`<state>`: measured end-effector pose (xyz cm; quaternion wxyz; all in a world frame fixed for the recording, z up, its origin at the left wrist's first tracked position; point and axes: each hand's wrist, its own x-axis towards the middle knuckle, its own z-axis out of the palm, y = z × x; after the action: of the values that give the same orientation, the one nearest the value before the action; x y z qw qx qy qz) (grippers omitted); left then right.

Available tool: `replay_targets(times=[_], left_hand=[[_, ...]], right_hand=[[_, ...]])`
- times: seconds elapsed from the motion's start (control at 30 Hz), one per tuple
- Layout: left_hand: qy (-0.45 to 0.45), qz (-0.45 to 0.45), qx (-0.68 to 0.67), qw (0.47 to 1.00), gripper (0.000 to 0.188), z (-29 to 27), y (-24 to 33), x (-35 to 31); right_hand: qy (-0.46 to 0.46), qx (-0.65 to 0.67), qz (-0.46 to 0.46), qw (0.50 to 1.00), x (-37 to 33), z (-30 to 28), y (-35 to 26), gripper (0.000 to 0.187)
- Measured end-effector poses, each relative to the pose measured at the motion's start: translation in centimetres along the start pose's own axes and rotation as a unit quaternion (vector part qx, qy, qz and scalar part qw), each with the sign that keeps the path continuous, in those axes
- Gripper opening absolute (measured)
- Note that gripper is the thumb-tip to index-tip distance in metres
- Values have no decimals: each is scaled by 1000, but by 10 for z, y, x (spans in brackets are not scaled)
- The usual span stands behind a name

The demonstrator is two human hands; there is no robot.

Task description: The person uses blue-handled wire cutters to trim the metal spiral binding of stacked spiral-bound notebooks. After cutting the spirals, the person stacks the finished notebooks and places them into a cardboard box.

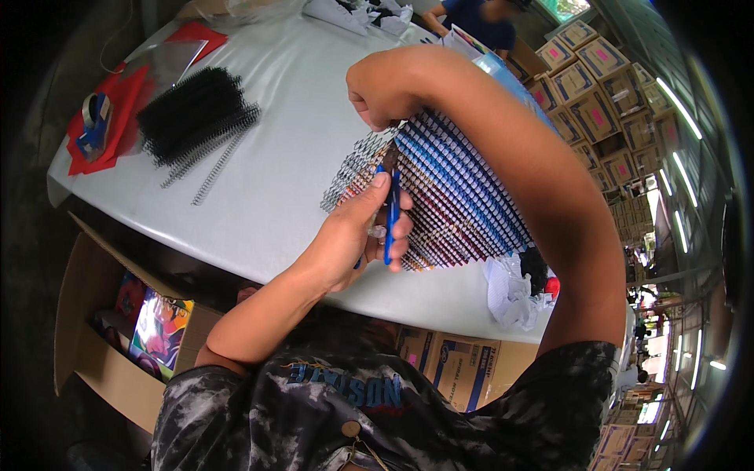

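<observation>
A pair of blue-handled pliers (391, 208) is in my left hand (357, 228), fingers wrapped round the grips. Their dark jaws point away from me, at the edge of a stack of spiral-bound notebooks (463, 188). Rows of wire coils and blue, red and white page edges show on this stack. My right arm arches over the stack from the right. At its far edge, my right hand (389, 90) is bent down with curled fingers, close to the coil ends. What those fingers grip is hidden.
Loose black spiral coils (196, 118) lie at the left on the white table (275, 180). Beside them are a tape dispenser (94, 125) and red sheets (129, 110). Crumpled white paper (510, 294) lies near the right edge. An open carton (118, 377) stands lower left. Another person (479, 23) is at the far side.
</observation>
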<state>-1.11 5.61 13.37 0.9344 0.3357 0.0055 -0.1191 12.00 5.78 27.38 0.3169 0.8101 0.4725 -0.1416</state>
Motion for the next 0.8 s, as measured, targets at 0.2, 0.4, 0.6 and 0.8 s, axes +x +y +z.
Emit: replay_targets(times=[0.2, 0.4, 0.6, 0.8], left_hand=[[-39, 1, -10, 999, 61, 5, 9, 8], [-3, -17, -54, 998, 57, 8, 9, 7], [-40, -12, -13, 999, 56, -9, 9, 0], [35, -3, 0, 999, 56, 21, 16, 7]], right_hand=[[-48, 44, -17, 998, -4, -11, 5, 15], [-61, 60, -15, 996, 0, -15, 13, 16], [-41, 88, -11, 995, 2, -12, 21, 15], [-15, 90, -12, 996, 0, -10, 23, 16]])
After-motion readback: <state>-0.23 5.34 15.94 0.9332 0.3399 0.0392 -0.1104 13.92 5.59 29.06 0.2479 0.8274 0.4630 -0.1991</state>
